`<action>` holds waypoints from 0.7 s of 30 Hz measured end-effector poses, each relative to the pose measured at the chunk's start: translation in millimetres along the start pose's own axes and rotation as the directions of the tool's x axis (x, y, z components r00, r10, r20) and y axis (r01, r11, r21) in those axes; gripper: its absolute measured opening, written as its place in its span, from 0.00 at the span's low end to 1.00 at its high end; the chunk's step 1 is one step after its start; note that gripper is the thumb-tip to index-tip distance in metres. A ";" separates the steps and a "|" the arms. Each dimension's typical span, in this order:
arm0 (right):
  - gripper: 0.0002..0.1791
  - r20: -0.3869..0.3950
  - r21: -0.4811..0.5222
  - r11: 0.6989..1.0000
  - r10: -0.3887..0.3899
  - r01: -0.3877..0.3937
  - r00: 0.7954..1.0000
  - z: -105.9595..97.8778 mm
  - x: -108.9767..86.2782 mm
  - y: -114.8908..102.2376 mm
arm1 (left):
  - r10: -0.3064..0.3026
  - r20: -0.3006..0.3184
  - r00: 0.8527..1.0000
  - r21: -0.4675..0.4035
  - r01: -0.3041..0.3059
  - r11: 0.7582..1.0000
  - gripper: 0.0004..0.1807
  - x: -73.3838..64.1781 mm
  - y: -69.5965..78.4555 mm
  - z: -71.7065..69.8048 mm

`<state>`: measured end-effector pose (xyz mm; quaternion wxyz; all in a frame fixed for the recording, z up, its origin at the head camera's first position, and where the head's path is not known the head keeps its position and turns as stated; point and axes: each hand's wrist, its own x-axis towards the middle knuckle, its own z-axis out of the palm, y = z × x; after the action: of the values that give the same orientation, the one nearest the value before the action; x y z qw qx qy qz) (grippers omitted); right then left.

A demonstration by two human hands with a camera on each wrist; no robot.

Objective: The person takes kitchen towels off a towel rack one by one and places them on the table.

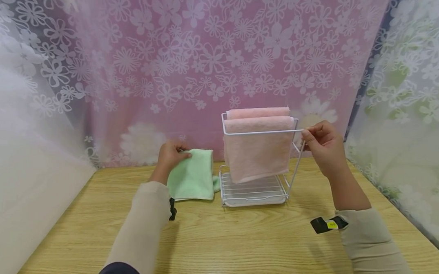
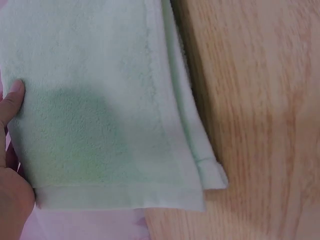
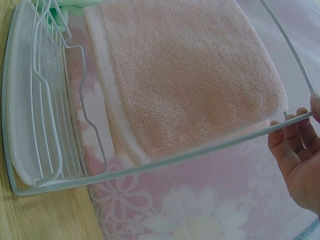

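Note:
A folded light green towel (image 1: 191, 175) is held by its upper left edge in my left hand (image 1: 170, 158). The left wrist view shows the thumb lying on the face of the towel (image 2: 95, 120), with the other fingers mostly hidden behind it. To the right stands a white wire rack (image 1: 254, 199) with a tray at its base. My right hand (image 1: 324, 146) pinches the rack's upper front corner between thumb and fingers. Pink towels (image 1: 260, 151) hang over the rack's upper bars, and the right wrist view shows the front pink towel (image 3: 195, 75) close up.
More green cloth (image 1: 216, 183) lies between the held towel and the rack's left side. The wooden table (image 1: 224, 243) runs back to a pink flowered curtain (image 1: 187, 73). Pale sheets (image 1: 416, 104) close off both sides.

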<state>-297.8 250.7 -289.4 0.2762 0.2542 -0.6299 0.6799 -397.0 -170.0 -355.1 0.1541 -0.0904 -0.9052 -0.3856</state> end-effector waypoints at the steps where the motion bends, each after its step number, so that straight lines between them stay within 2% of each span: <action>1: 0.01 0.003 0.006 1.000 -0.001 0.001 1.000 -0.1 -0.1 0.2 | -0.005 -0.007 1.000 0.000 0.005 1.000 0.09 -0.5 -0.4 0.6; 7: 0.02 -0.003 0.007 1.000 0.004 -0.004 1.000 0.7 -0.5 1.5 | -0.030 0.005 1.000 0.013 0.030 0.999 0.12 -3.3 -3.5 4.4; 13: 0.08 -0.022 -0.026 1.000 0.011 -0.011 1.000 0.6 -1.3 0.9 | -0.017 0.055 0.998 -0.079 0.021 0.997 0.15 -4.5 -3.3 5.5; 17: 0.01 -0.017 -0.042 0.999 0.008 -0.009 1.000 0.0 -1.1 0.4 | 0.003 0.079 0.997 -0.119 0.006 0.993 0.17 -6.3 -2.0 4.9; 21: 0.09 0.002 -0.032 0.999 0.000 0.000 1.000 -0.8 -0.9 -0.1 | 0.017 0.100 0.995 -0.163 0.000 0.987 0.20 -9.3 0.3 4.3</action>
<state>-297.1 251.4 -290.0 0.2796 0.2504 -0.6411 0.6694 -389.2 -167.1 -361.1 0.1019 -0.1260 -0.8769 -0.4525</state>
